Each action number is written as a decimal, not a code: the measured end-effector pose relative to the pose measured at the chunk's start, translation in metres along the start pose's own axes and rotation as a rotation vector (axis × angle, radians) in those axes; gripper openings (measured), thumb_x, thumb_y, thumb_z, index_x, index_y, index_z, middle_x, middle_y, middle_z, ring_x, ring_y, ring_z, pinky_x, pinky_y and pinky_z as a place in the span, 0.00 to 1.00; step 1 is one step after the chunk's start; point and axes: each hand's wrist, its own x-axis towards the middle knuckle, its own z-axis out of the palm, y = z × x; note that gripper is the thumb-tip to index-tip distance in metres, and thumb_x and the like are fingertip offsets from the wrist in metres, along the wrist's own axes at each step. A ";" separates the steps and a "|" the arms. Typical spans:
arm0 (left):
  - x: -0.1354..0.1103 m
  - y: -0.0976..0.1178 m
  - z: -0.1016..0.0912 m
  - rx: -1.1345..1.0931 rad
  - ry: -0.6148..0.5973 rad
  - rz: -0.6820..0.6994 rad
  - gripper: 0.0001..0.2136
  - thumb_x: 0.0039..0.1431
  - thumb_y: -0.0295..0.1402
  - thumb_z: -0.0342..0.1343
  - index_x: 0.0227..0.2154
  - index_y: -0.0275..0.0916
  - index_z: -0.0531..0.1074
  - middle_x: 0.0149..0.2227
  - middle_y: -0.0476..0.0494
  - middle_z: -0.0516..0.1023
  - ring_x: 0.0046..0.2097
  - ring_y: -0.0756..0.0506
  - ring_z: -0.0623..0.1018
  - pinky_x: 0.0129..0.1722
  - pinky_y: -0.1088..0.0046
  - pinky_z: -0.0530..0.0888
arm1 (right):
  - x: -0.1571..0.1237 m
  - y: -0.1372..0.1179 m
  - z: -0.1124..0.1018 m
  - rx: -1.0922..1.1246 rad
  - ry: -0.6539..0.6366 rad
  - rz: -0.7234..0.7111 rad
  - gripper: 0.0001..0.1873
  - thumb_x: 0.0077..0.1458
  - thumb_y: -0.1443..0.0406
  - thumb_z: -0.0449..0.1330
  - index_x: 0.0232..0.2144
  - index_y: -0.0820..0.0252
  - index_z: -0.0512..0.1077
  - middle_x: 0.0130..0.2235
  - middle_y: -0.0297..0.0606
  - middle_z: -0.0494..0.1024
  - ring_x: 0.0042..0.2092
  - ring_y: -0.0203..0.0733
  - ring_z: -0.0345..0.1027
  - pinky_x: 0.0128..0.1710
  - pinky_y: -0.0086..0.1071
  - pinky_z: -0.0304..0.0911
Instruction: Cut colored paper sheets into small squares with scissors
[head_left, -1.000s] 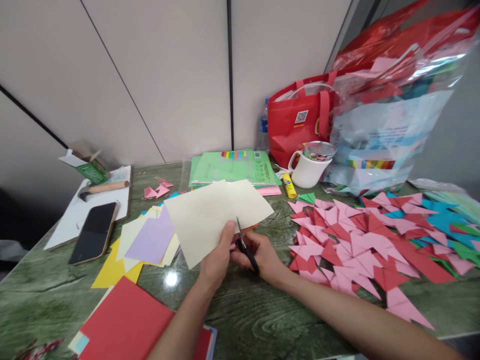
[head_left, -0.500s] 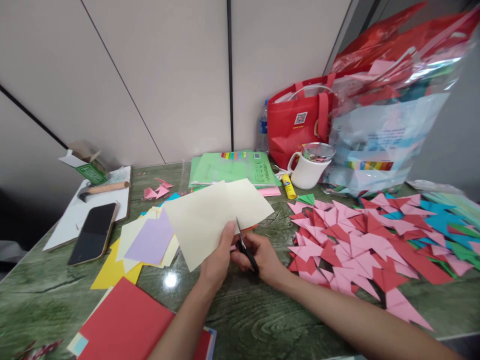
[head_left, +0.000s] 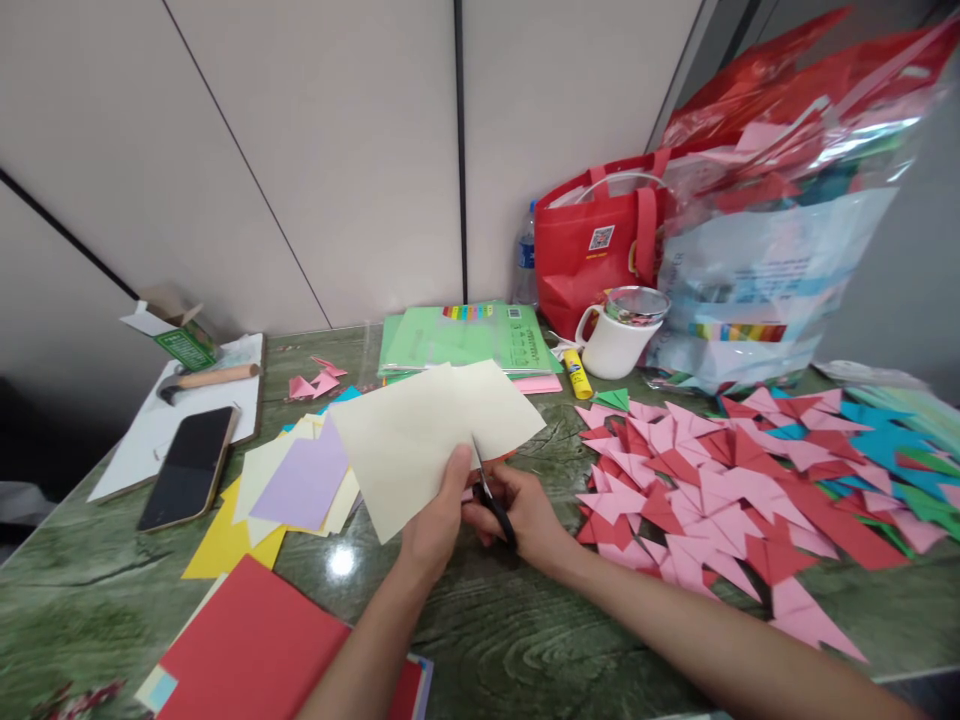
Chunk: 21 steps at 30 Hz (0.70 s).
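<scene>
My left hand (head_left: pixel 441 503) grips a cream sheet of paper (head_left: pixel 401 425) by its near edge, thumb on top. The sheet is cut part of the way and its right part spreads off at an angle. In my right hand (head_left: pixel 525 515) are black-handled scissors (head_left: pixel 496 512), their blades at the cut in the paper. A bit of orange-red paper shows under the sheet by my right fingers. To the left lie a lilac sheet (head_left: pixel 298 478), other pale sheets and a yellow sheet (head_left: pixel 229 535).
Folded pink and red paper pieces (head_left: pixel 690 480) cover the right side. A white mug (head_left: pixel 619 342), a glue stick (head_left: pixel 577 375) and a red bag (head_left: pixel 592 250) stand behind. Left are a phone (head_left: pixel 189 467), a hammer (head_left: pixel 210 378) and red paper (head_left: pixel 251 640). Green paper packs (head_left: pixel 465 340) lie at the back.
The right part of the cream sheet has shifted very slightly. Both hands and the scissors stay in nearly the same place.
</scene>
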 end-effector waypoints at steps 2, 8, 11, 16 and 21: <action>0.000 0.000 0.000 0.058 0.038 0.100 0.16 0.40 0.42 0.59 0.32 0.38 0.72 0.38 0.41 0.76 0.47 0.40 0.71 0.46 0.64 0.69 | 0.001 0.001 -0.002 -0.008 -0.005 -0.011 0.20 0.35 0.61 0.66 0.32 0.62 0.65 0.22 0.29 0.69 0.20 0.31 0.61 0.19 0.24 0.58; -0.002 -0.002 0.000 0.190 0.112 0.156 0.16 0.39 0.43 0.60 0.33 0.41 0.72 0.47 0.41 0.71 0.55 0.40 0.63 0.58 0.60 0.50 | 0.003 0.001 -0.004 -0.019 0.000 -0.057 0.20 0.34 0.63 0.66 0.30 0.61 0.63 0.23 0.30 0.69 0.24 0.33 0.62 0.26 0.27 0.61; -0.004 0.000 0.000 0.182 0.105 0.142 0.16 0.38 0.43 0.60 0.32 0.42 0.72 0.47 0.41 0.71 0.55 0.39 0.62 0.57 0.59 0.50 | 0.003 0.002 -0.003 -0.017 -0.012 -0.057 0.20 0.36 0.61 0.66 0.31 0.61 0.63 0.23 0.30 0.70 0.24 0.34 0.62 0.26 0.27 0.61; -0.005 0.003 0.000 0.200 0.081 0.128 0.13 0.40 0.42 0.60 0.31 0.43 0.73 0.42 0.41 0.74 0.54 0.40 0.64 0.57 0.61 0.52 | 0.003 0.005 -0.005 -0.042 -0.003 -0.051 0.19 0.35 0.62 0.66 0.30 0.61 0.63 0.21 0.27 0.66 0.22 0.32 0.59 0.22 0.25 0.57; -0.004 0.001 0.000 0.204 0.066 0.166 0.16 0.40 0.43 0.59 0.33 0.42 0.72 0.47 0.42 0.71 0.55 0.41 0.63 0.58 0.61 0.51 | 0.002 0.004 -0.004 -0.031 -0.003 -0.035 0.18 0.36 0.62 0.66 0.29 0.61 0.63 0.20 0.26 0.65 0.22 0.31 0.57 0.21 0.24 0.55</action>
